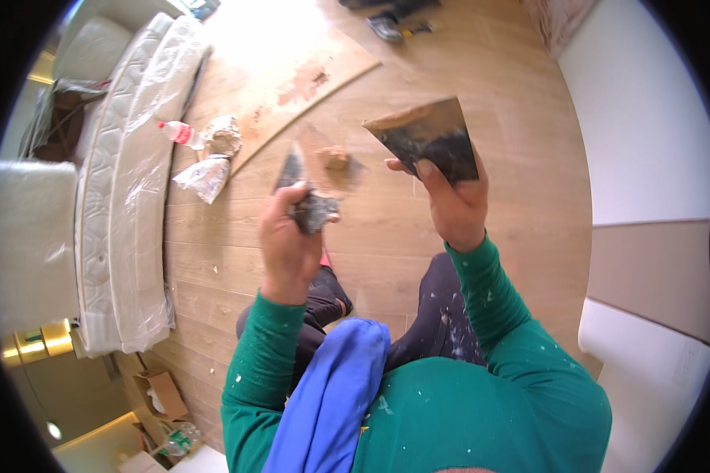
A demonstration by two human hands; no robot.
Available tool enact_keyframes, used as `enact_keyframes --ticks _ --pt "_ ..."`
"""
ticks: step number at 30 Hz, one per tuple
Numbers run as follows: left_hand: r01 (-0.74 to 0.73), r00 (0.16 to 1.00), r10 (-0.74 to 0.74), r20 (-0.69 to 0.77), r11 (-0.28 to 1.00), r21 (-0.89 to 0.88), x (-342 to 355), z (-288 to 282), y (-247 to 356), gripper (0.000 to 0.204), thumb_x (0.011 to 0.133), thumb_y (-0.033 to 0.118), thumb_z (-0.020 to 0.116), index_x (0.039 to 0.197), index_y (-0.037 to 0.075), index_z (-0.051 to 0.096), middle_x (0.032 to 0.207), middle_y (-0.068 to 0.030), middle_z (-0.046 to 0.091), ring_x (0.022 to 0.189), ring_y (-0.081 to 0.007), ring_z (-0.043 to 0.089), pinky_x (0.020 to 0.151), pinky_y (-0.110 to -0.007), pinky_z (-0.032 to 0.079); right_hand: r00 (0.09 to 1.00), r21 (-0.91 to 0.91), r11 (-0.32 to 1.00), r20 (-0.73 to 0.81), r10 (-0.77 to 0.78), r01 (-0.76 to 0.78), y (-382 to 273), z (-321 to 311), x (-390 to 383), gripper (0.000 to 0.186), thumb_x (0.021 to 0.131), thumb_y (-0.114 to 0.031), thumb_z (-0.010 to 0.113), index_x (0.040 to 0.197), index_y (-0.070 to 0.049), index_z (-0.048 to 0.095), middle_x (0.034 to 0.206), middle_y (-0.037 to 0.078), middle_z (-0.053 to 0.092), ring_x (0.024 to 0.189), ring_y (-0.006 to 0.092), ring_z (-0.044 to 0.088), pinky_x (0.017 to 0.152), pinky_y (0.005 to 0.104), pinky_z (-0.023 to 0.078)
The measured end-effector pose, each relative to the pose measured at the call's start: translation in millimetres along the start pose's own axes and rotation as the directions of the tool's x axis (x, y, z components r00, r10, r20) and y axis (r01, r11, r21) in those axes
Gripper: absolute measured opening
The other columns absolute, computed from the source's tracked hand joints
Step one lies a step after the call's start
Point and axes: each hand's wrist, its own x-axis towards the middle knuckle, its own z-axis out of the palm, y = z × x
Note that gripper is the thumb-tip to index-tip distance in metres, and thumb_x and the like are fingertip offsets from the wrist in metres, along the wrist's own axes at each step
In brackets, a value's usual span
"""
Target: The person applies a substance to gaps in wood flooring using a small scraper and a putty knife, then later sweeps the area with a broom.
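My left hand (284, 246) grips a putty knife by its worn, paint-crusted lower part. On that knife's blurred blade (290, 169) sits a lump of tan putty (335, 158). Opposite it, my right hand (461, 211) is closed on a second putty knife (438, 146), a wide dark blade flaring outward, thumb on its near face. Tan putty coats this blade's far edge, and pale smears mark its face. The two knives are held apart above the wood floor. Both green sleeves carry white specks.
A plastic-wrapped mattress (134, 181) lies along the left. Beside it are a red-capped bottle (181, 134) and a crumpled bag (205, 177). A putty-stained board (284, 102) lies beyond. A cardboard box (162, 394) is lower left; a white panel (647, 118) stands right.
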Motion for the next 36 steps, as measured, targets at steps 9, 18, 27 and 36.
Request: enact_keyframes --ticks 9,18,27,36 --pt "-0.087 0.936 0.113 0.333 0.992 -0.092 -28.1 16.1 11.9 0.031 0.090 0.001 0.052 0.120 -0.004 0.055 0.101 -0.0125 0.067 0.081 -0.0190 0.068 0.067 -0.032 0.057 0.818 -0.753 0.384 0.575 -0.011 0.535 -7.3 -3.9 20.8 0.057 0.080 0.018 0.048 0.130 -0.006 0.059 0.131 0.020 0.058 0.113 0.0380 0.061 0.095 0.0403 0.053" --pt "-0.925 0.253 0.397 0.882 -0.170 0.341 -35.8 11.2 18.6 0.055 0.081 -0.008 0.056 0.134 0.009 0.057 0.130 -0.0164 0.061 0.119 -0.0331 0.059 0.099 -0.041 0.050 0.835 0.091 0.837 -0.069 0.547 -0.540 -35.8 -26.5 -12.4 0.028 0.096 -0.018 0.049 0.113 0.002 0.058 0.101 0.012 0.064 0.079 0.0187 0.063 0.054 0.0279 0.049" --pt "-0.459 0.868 0.221 0.444 0.698 0.550 -15.5 -27.7 19.8 0.030 0.087 0.001 0.053 0.117 -0.002 0.057 0.105 -0.0174 0.067 0.082 -0.0320 0.070 0.071 -0.043 0.059 0.977 -0.110 0.974 0.052 0.207 -0.200 -58.4 -1.7 16.7 0.026 0.100 -0.009 0.049 0.118 0.008 0.056 0.106 0.017 0.066 0.089 0.0211 0.062 0.080 0.0314 0.050" --pt "-0.228 0.952 0.238 0.190 0.971 -0.073 -19.3 -22.3 9.5 0.024 0.088 0.003 0.056 0.111 -0.002 0.055 0.089 -0.0137 0.061 0.082 -0.0289 0.068 0.068 -0.042 0.061 0.782 -0.768 0.158 0.622 -0.042 0.620 20.0 8.6 3.0 0.036 0.098 0.000 0.048 0.133 0.007 0.048 0.122 0.023 0.061 0.107 0.0323 0.062 0.094 0.0375 0.049"
